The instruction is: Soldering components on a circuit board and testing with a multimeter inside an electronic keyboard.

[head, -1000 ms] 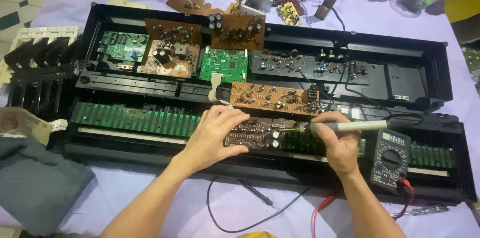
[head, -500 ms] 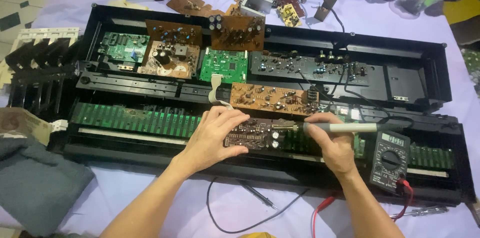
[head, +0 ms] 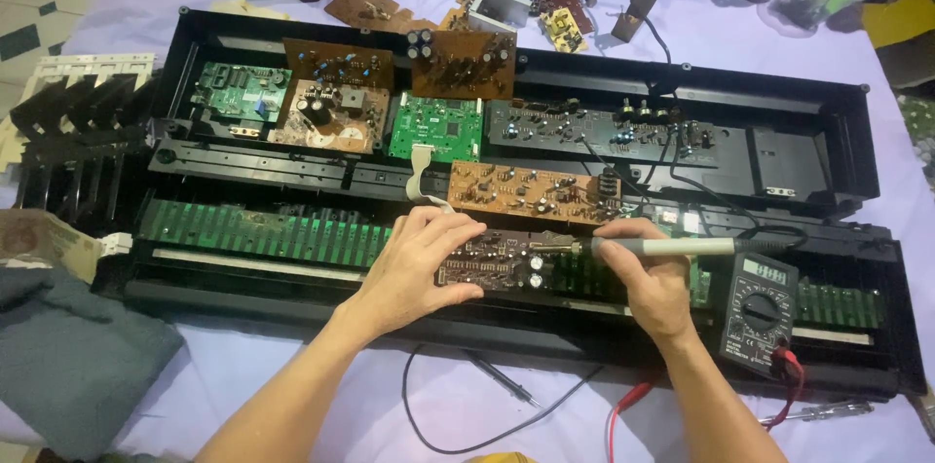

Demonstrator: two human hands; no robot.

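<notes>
The left hand (head: 414, 263) clamps its grip on a small dark circuit board (head: 492, 263), studded with components, over the long black plastic casing (head: 292, 293). The right hand (head: 651, 278) wraps its grip around a slim grey soldering iron (head: 662, 247), metal tip at the board's edge.

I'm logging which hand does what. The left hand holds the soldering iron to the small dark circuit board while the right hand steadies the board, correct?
Not quite: the hands are swapped. In the head view the right hand holds the soldering iron to the small dark circuit board, while the left hand steadies the board.
</notes>
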